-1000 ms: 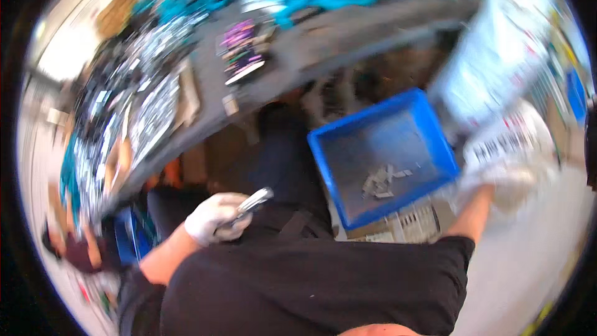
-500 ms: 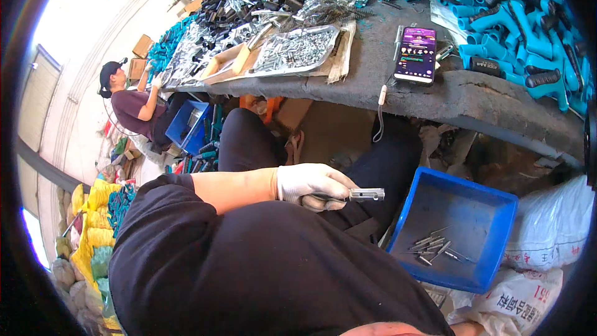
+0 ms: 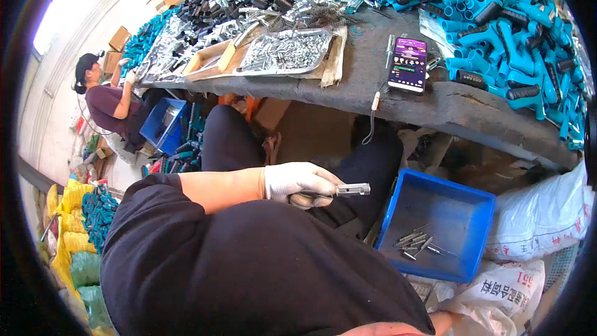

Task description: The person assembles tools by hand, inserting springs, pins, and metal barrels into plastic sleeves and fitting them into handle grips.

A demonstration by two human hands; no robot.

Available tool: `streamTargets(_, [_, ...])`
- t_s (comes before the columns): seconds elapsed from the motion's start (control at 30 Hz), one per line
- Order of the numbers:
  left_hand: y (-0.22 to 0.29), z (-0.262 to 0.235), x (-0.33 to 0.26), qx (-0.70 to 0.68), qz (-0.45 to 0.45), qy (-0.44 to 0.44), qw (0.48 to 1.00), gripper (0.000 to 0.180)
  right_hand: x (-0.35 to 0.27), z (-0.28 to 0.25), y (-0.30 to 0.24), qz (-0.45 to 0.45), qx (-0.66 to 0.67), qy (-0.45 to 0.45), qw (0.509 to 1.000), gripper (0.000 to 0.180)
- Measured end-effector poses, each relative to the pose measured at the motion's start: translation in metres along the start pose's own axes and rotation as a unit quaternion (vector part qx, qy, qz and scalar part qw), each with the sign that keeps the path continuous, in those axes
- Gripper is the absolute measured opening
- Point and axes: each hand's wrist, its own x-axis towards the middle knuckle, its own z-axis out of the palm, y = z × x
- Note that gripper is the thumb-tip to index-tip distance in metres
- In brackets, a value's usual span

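Observation:
My left hand (image 3: 303, 185), in a white glove, reaches across my lap with its fingers closed around a slotted silver metal tube (image 3: 354, 189). One end of the tube sticks out past the fingertips to the right. My right hand is not seen; only a bit of bare forearm (image 3: 445, 321) shows at the lower edge, beside a white sack (image 3: 507, 292). To the right of my knee sits a blue plastic bin (image 3: 444, 236). Several thin metal rods with tubular ends (image 3: 415, 244) lie loose on its floor.
A dark cloth-covered table (image 3: 367, 56) runs ahead, bearing a tray of small metal parts (image 3: 289, 53), a phone (image 3: 408, 65), piles of black and silver parts, and teal handles (image 3: 497, 31). A person (image 3: 106, 96) works at its far left. More sacks (image 3: 541, 218) stand right.
The whole view has shifted, so the table, bin and hand appear a little further left. My left hand keeps its hold on the metal tube.

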Motion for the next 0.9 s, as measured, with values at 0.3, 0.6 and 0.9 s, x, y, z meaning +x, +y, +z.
streamTargets(0.3, [0.0, -0.011, -0.005, 0.003, -0.018, -0.059, 0.998, 0.044, -0.05, -0.09, 0.131, 0.083, -0.155, 0.061, 0.983, 0.048])
streamTargets(0.6, [-0.01, -0.034, -0.012, -0.008, 0.06, -0.08, 0.995, 0.038, -0.359, -0.331, 0.376, 0.392, -0.408, 0.114, 0.817, 0.047])
streamTargets(0.9, [-0.012, -0.047, -0.011, -0.002, 0.055, -0.105, 0.993, 0.038, -0.457, -0.364, 0.423, 0.447, -0.478, 0.142, 0.743, 0.047])
